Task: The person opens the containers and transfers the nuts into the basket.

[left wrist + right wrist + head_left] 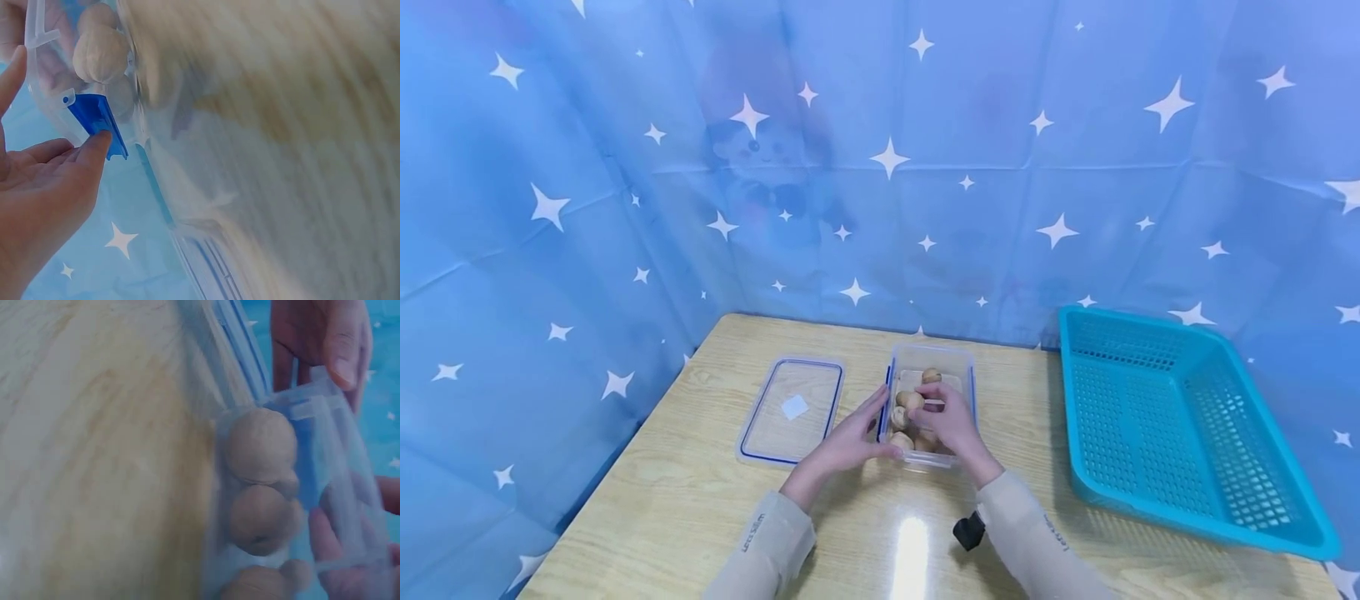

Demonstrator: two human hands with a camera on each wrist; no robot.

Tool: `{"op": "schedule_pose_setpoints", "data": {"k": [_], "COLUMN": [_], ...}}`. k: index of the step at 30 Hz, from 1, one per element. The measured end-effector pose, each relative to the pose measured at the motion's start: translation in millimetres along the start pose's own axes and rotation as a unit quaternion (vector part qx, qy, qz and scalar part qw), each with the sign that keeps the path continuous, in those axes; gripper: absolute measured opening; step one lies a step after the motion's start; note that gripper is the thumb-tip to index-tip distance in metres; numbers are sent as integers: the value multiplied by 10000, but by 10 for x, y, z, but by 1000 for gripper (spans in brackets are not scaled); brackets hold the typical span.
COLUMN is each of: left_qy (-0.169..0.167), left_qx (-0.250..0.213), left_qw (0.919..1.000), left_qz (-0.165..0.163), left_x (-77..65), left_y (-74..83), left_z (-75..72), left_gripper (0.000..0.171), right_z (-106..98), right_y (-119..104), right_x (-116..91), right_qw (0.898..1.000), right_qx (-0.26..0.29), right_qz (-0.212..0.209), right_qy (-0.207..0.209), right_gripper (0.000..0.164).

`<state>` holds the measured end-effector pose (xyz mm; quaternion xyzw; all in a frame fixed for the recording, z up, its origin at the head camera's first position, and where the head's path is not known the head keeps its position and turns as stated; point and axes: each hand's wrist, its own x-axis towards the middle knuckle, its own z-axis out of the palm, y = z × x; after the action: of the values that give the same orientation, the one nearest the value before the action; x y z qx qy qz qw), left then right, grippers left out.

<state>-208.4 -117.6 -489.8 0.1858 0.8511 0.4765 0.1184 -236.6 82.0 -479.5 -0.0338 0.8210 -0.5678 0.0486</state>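
Observation:
A clear plastic container (946, 360) with blue side latches stands on the table and has several walnuts (901, 442) in it. My left hand (844, 443) rests against its near left corner, fingers stretched along the left side and thumb at the front. The left wrist view shows a fingertip touching a blue latch (97, 119). Inside the container, my right hand (951, 419) pinches a walnut (913, 400) between thumb and fingers. In the right wrist view the right fingertips (324, 534) appear blurred through the clear wall, partly hiding that walnut.
The container's clear lid (778, 437), with a blue seal and a white label, lies flat to the left. A large teal plastic basket (1078, 450) stands at the right of the wooden table (647, 500). Behind hangs a blue curtain (970, 250) with white stars.

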Motion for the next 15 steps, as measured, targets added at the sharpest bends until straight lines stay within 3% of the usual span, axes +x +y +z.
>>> {"op": "schedule_pose_setpoints", "data": {"k": [4, 9, 15], "left_qy": [80, 183, 177], "left_qx": [324, 536, 700], "left_qw": [9994, 9981, 9971], "left_qz": [-80, -225, -227], "left_x": [-6, -17, -5], "left_y": [38, 93, 116], "left_z": [6, 7, -5], "left_gripper": [103, 110, 110], "right_z": [-247, -714, -1231], "right_y": [-199, -469, -579], "right_x": [14, 64, 114], "right_qw": [9997, 9989, 9963], "right_qx": [19, -57, -247], "right_qz": [-197, -310, -453], "right_qy": [111, 338, 690], "right_gripper": [41, 45, 48]}}
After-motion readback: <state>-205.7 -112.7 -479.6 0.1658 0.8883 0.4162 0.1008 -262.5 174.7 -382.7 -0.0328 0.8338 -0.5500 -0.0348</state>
